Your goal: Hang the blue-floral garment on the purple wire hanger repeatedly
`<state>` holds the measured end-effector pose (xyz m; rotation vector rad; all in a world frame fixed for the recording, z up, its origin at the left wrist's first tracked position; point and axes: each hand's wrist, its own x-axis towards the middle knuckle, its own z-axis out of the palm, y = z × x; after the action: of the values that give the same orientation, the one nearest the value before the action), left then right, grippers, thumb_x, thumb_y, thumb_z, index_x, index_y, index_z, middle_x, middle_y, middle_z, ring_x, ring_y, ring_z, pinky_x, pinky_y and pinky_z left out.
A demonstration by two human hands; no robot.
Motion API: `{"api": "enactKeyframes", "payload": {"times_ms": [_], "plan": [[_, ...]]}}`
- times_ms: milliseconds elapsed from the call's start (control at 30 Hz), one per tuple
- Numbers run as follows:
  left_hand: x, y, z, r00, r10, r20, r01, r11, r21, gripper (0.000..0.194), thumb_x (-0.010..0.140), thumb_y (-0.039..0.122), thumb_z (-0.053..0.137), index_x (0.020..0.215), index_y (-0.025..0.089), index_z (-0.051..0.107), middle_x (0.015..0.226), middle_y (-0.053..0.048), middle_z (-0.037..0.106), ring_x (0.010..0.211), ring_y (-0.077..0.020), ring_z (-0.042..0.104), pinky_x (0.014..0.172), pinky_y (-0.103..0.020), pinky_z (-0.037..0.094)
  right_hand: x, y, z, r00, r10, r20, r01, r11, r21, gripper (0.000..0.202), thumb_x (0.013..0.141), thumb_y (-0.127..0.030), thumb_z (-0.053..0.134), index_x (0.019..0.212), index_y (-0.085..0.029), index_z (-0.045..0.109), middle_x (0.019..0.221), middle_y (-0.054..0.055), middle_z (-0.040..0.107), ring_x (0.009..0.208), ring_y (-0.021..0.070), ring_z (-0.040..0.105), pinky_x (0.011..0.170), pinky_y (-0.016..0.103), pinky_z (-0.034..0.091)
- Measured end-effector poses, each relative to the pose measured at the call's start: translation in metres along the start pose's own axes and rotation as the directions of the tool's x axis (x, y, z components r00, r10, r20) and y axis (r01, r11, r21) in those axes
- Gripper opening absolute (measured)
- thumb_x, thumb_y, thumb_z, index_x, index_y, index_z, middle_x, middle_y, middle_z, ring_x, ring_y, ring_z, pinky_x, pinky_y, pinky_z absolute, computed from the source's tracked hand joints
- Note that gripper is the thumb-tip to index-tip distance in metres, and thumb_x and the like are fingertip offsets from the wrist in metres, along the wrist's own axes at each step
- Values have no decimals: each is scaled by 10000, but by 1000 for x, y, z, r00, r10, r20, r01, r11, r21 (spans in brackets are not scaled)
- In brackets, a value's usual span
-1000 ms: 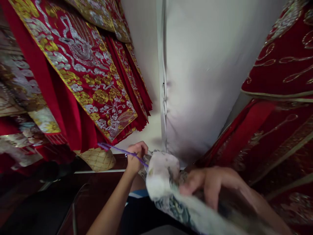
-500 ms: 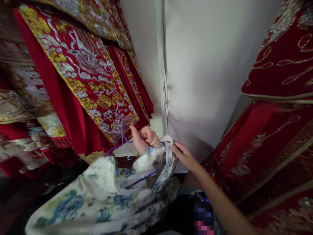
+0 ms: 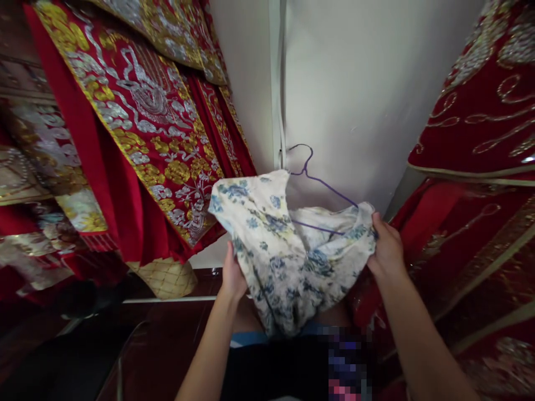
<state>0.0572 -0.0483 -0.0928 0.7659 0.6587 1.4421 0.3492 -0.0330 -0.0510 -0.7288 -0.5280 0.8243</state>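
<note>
Spreading just right of red embroidered panel (image 3: 146, 100), floral garment (image 3: 276, 234) was shown opened out; half a second earlier, had been bunched below panel. Purple hanger (image 3: 306, 171), earlier seen across panel's lower part, was shifted well right of it, hook upward, lower bar inside garment. Right hand (image 3: 387, 248), farthest right of panel, was closed on garment's shoulder edge. Left hand (image 3: 233, 275), lower right of panel, was set against garment's side; fingers hidden, grip could not be told.
</note>
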Motion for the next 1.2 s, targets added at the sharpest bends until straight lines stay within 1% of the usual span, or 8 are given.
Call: {"api": "enactKeyframes", "payload": {"times_ms": [67,167,300,367,467,600,933,1200], "plan": [[-2,-6,-15,996,30,-87,-29,1000,10,744,667,791,670,1049,154,720,1160,-140,727,1326,-344,529,1090,-441,450,10,3,16,1000,-13,-6,13,1000,28,251,673,-387,827,718,-195,673,612,-17,693,690,217,732,658,334,622],[-6,-17,-24,976,104,-192,-75,985,154,644,611,542,857,1099,147,712,1159,-119,736,1265,-322,587,1084,-410,451,14,9,34,997,-36,74,34,999,32,250,670,-397,822,722,-198,679,618,-19,684,714,219,727,659,332,616],[-19,-38,-27,969,106,-224,-45,964,261,594,594,354,889,1119,143,708,1106,-106,755,1167,-310,656,1047,-406,479,8,7,27,974,-128,184,156,977,-148,257,725,-453,773,727,-207,695,630,-11,670,780,226,709,727,337,597],[-26,-51,-29,963,73,-260,-7,969,248,565,605,386,877,1088,143,715,1099,-111,758,1149,-328,665,1032,-430,492,3,-1,19,929,-254,270,339,877,-340,220,781,-430,732,818,-213,735,766,8,719,884,226,693,860,353,565],[-35,-69,-28,939,27,-343,39,982,183,506,670,425,839,1090,176,710,1171,-104,738,1191,-330,643,1052,-440,485,0,-11,15,790,-413,453,607,625,-490,271,838,-358,682,1079,-256,752,1123,42,724,1117,242,625,1072,406,437],[-40,-80,-22,910,58,-412,-5,992,129,441,765,395,778,1162,230,682,1296,-68,682,1323,-286,552,1113,-390,443,9,-6,23,683,-462,565,730,420,-540,258,868,-329,642,1091,-286,764,1178,62,715,1209,279,575,1154,486,326],[-48,-96,-20,887,47,-460,30,987,159,542,828,358,737,1333,225,589,1467,-77,548,1434,-272,418,1208,-393,310,5,31,63,698,-513,500,716,520,-465,267,940,-314,542,1108,-301,749,1238,26,718,1323,258,541,1216,541,189],[-49,-105,8,892,59,-449,20,985,169,556,870,378,689,1381,207,552,1500,-78,513,1466,-250,364,1228,-375,262,-13,61,95,552,-547,630,829,439,-346,323,984,-224,455,1159,-236,726,1303,48,684,1402,233,466,1214,513,275]]}}
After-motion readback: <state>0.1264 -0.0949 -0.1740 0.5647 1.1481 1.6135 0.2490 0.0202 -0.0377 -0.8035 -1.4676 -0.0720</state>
